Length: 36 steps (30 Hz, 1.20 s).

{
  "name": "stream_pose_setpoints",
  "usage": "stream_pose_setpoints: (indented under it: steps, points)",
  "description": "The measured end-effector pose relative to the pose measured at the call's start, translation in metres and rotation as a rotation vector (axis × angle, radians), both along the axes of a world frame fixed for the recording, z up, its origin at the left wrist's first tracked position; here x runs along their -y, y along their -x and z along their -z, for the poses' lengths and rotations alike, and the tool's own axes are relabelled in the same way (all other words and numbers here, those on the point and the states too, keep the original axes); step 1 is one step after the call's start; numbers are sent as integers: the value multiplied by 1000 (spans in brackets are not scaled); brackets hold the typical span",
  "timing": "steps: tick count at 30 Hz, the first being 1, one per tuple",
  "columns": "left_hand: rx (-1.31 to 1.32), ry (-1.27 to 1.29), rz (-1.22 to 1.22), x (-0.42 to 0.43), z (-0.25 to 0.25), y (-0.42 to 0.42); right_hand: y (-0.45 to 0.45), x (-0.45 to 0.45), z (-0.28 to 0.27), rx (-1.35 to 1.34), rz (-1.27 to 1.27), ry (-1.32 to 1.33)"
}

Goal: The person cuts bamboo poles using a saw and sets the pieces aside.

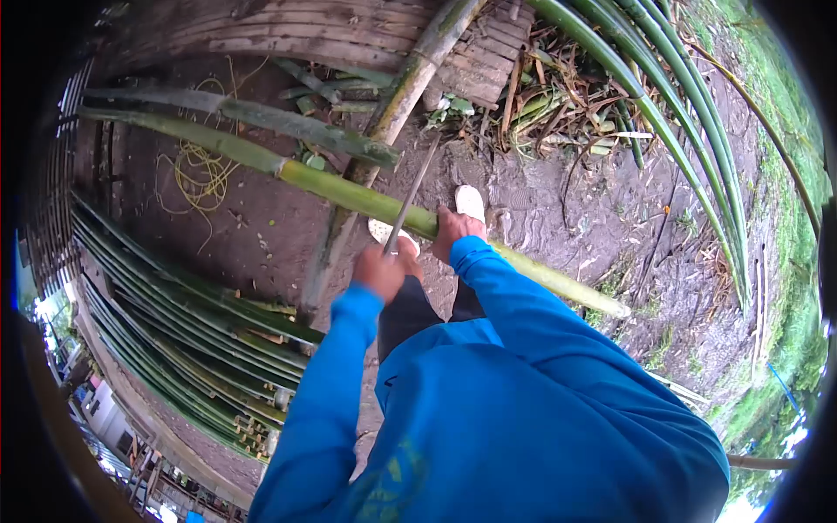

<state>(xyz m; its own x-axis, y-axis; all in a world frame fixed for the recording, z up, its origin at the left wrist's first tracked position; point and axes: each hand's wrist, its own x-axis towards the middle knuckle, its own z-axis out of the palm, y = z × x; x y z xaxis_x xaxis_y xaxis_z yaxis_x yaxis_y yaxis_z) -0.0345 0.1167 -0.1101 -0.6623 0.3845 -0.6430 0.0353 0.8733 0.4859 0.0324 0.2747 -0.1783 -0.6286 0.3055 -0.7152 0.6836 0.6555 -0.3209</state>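
While our right hand (455, 231) is curled firmly over the green bamboo pole (349, 193), our left hand (379, 272) clasps a long blade (422, 170) (its handle hidden from us). We see the pole crossing a mottled, slanting beam (420, 71).

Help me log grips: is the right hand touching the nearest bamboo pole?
Touching: the head view shows the right hand gripping the bamboo pole, no gap.
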Motion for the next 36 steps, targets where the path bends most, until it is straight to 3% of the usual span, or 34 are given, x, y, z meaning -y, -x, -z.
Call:
stream_pose_setpoints:
  steps: [5,8,12,15,19,21,23,27,29,32,35,36]
  points:
    - [-110,-90,33,-2,33,-10,6,0,-5,110,-33,62]
    - [-65,-107,76,25,4,-22,0,3,3,59,6,-2]
    - [1,16,47,98,-92,-65,8,-1,-6,108,-39,14]
    - [-92,49,32,107,-95,-76,10,-3,-8,131,-72,-12]
    - [-70,-159,-2,55,-5,-37,5,2,6,100,-63,-11]
    - [-254,-182,11,21,35,-34,3,3,3,113,-47,-21]
    - [-146,-146,16,31,17,-39,7,-1,-4,121,-59,-22]
    - [-119,-80,10,101,-81,-82,12,-5,-13,144,-73,38]
    - [-117,-64,-2,116,-90,-89,12,-5,-10,145,-68,56]
    - [-129,-71,8,94,-49,-71,10,-6,-3,128,-73,63]
    - [-135,43,194,23,49,-22,2,-11,3,199,-168,233]
    - [-107,129,220,15,113,-18,-9,-13,11,213,-158,184]
